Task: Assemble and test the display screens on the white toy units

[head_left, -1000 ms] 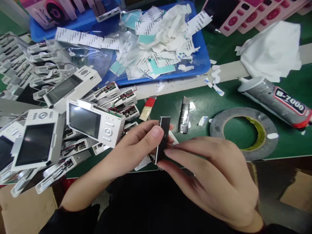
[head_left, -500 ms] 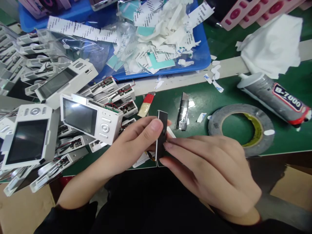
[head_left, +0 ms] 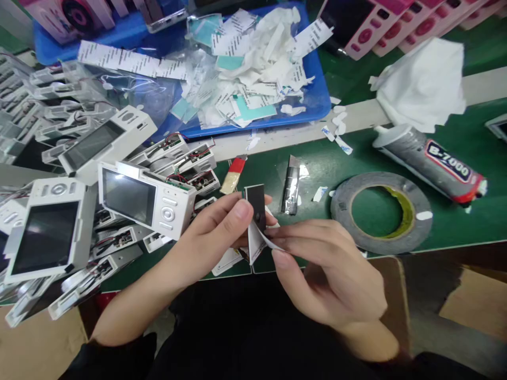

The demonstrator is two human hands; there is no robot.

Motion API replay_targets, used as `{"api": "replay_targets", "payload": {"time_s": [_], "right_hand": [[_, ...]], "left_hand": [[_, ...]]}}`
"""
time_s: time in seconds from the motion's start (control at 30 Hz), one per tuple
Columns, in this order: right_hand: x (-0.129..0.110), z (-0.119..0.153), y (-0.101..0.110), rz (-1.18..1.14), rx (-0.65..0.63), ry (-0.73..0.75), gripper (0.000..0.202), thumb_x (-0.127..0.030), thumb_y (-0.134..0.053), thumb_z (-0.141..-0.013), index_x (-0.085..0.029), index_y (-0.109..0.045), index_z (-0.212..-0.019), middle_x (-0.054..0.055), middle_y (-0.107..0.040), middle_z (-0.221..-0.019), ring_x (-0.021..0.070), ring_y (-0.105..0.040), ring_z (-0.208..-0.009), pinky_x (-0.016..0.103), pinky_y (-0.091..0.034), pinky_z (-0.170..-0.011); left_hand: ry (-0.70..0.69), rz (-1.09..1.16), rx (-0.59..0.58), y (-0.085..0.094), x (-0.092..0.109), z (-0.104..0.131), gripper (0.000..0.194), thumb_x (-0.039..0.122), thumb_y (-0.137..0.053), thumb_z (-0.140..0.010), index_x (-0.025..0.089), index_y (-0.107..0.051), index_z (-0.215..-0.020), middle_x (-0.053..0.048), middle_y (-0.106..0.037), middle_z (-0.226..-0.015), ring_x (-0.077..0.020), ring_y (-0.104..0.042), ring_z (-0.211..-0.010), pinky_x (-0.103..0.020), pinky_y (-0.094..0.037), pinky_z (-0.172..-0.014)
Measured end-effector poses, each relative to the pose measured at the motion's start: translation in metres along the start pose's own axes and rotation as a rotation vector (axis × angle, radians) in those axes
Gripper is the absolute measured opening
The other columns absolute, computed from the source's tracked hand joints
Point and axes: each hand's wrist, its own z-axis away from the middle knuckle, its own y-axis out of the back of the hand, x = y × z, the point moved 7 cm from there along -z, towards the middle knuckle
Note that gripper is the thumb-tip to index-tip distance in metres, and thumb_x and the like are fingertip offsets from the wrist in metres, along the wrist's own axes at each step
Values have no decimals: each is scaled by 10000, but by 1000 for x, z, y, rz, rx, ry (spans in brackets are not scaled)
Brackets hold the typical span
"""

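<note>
Between the fingers of my left hand (head_left: 216, 227) is a small, narrow part with a dark face (head_left: 256, 203) and a pale edge, held upright by the thumb. A thin flexible film (head_left: 270, 241), dark on one side and whitish on the other, curls away from its lower half. My right hand (head_left: 336, 269) pinches the loose end of this film between thumb and fingers. White shows on the part where the film has lifted. Beneath my left hand, a white piece (head_left: 227, 261) lies partly hidden on the green table.
White cameras (head_left: 142, 198) and open camera housings crowd the left. A blue tray (head_left: 322, 108) holds peeled liners and scraps. A red-and-tan brush-like piece (head_left: 233, 176), a dark blade-like strip (head_left: 292, 186), a tape roll (head_left: 343, 211) and a B-7000 glue tube (head_left: 415, 153) lie nearby.
My right hand has pulled the film's lower end outward from the part, uncovering white beneath. The part has turned to show more of its face. My left hand keeps its hold.
</note>
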Motion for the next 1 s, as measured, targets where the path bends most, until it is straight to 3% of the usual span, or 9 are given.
{"api": "replay_targets", "payload": {"time_s": [0.1, 0.27, 0.37, 0.47, 0.6, 0.73, 0.8, 0.9, 1.0], "right_hand": [[7, 0, 1, -165, 29, -122, 167, -57, -674, -891, -198, -671, -980, 28, -781, -922, 150, -756, -844, 285, -620, -744], [22, 7, 2, -379, 51, -323, 169, -71, -660, -939, -237, -681, -963, 21, -737, -1006, 158, -735, -931, 308, -632, -848], [31, 17, -2, -531, 69, -444, 152, -110, -644, -984, -250, -660, -928, 19, -700, -1043, 150, -716, -959, 307, -632, -886], [36, 25, -6, -601, 88, -516, 137, -188, -651, -1021, -262, -669, -907, 23, -673, -1021, 177, -678, -1048, 338, -601, -944], [42, 31, -11, -742, 123, -624, 168, -293, -688, -1027, -257, -677, -864, 10, -619, -896, 160, -624, -863, 304, -555, -762], [44, 33, -17, -896, 127, -734, 260, -370, -722, -1015, -242, -662, -796, -23, -541, -737, 122, -523, -692, 254, -462, -620], [45, 34, -20, -945, 128, -771, 268, -381, -737, -1005, -241, -661, -789, -34, -514, -703, 111, -475, -635, 249, -422, -573], [44, 35, -21, -965, 133, -773, 241, -374, -746, -1001, -247, -676, -808, -41, -508, -690, 101, -441, -588, 245, -372, -520], [41, 33, -21, -932, 135, -712, 194, -346, -725, -1018, -256, -696, -848, -33, -559, -737, 95, -449, -592, 240, -370, -503]], "left_hand": [[-17, -7, 28, 4, -1, 1, 492, 662, -748, -923, 224, -803, -1141, -44, -804, -1032, -169, -763, -899, -228, -608, -775], [-31, -38, 244, 19, -4, 5, 556, 707, -752, -881, 205, -829, -1107, -83, -811, -1183, -261, -765, -1066, -310, -641, -856], [-59, -41, 249, 16, -1, 2, 600, 733, -761, -845, 183, -838, -1074, -80, -827, -1046, -261, -780, -978, -333, -652, -864], [-103, -35, 236, 11, 6, -3, 620, 754, -828, -756, 175, -843, -977, -57, -814, -873, -237, -778, -811, -312, -657, -768], [-135, -3, 265, 12, 5, -6, 600, 738, -860, -724, 193, -824, -970, -43, -813, -870, -251, -782, -748, -327, -652, -691], [-214, 66, 333, 21, -4, -3, 586, 736, -787, -796, 225, -788, -1084, -67, -826, -1020, -349, -777, -1128, -409, -651, -954], [-244, 90, 332, 22, -7, -3, 588, 752, -773, -796, 233, -783, -1073, -68, -824, -1024, -357, -751, -1199, -418, -633, -1010], [-225, 78, 253, 16, -6, -5, 599, 773, -764, -800, 226, -795, -1040, -64, -813, -938, -334, -782, -1088, -400, -648, -947], [-175, 42, 178, 10, 0, -7, 606, 760, -797, -790, 207, -823, -1036, -59, -806, -906, -257, -785, -860, -329, -653, -770]]}}
